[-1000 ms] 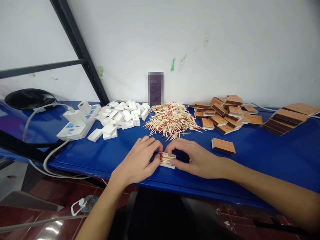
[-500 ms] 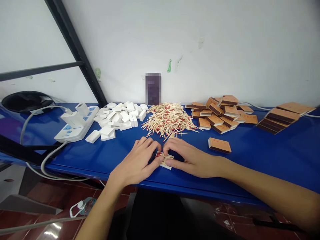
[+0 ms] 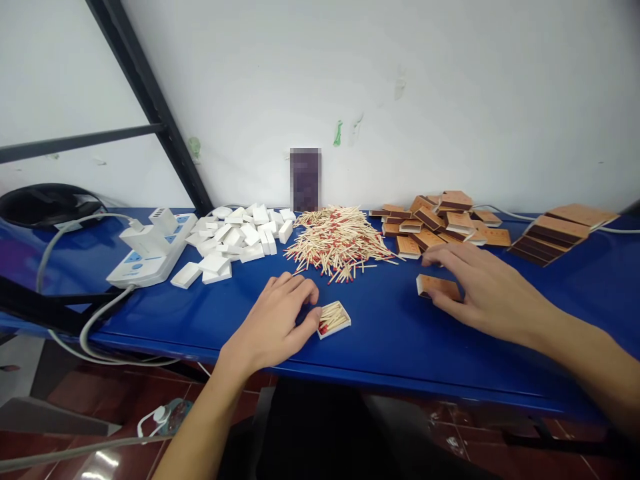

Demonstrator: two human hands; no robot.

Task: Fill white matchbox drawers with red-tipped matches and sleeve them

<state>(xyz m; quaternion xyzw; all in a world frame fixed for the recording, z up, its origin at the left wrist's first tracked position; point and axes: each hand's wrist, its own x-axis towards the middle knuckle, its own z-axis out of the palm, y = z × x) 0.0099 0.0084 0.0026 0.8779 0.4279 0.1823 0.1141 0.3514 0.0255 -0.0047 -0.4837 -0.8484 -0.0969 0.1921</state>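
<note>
A small white matchbox tray (image 3: 345,324) filled with matches (image 3: 331,316) lies on the blue table, red heads toward its near left end. My left hand (image 3: 280,320) rests beside it, fingers loosely curved and apart, the thumb tip at the tray's left edge. Over to the right, my right hand (image 3: 487,290) is spread above an orange-brown matchbox sleeve (image 3: 434,285). Its thumb overlaps the sleeve's near side while the fingers arch beyond the far side, not closed on it. A big heap of loose matches (image 3: 340,240) lies behind, between the two hands.
White trays (image 3: 235,233) are piled left of the matches. Orange-brown sleeves (image 3: 440,223) lie heaped at the back right, with a stacked row of boxes (image 3: 560,233) farther right. A power strip (image 3: 165,253) with cables sits left, near a black metal frame (image 3: 150,93).
My right hand has left the tray and moved right to the single sleeve. The tray has turned slightly and shows more fully. My left hand stays nearly in place, its grip loosened.
</note>
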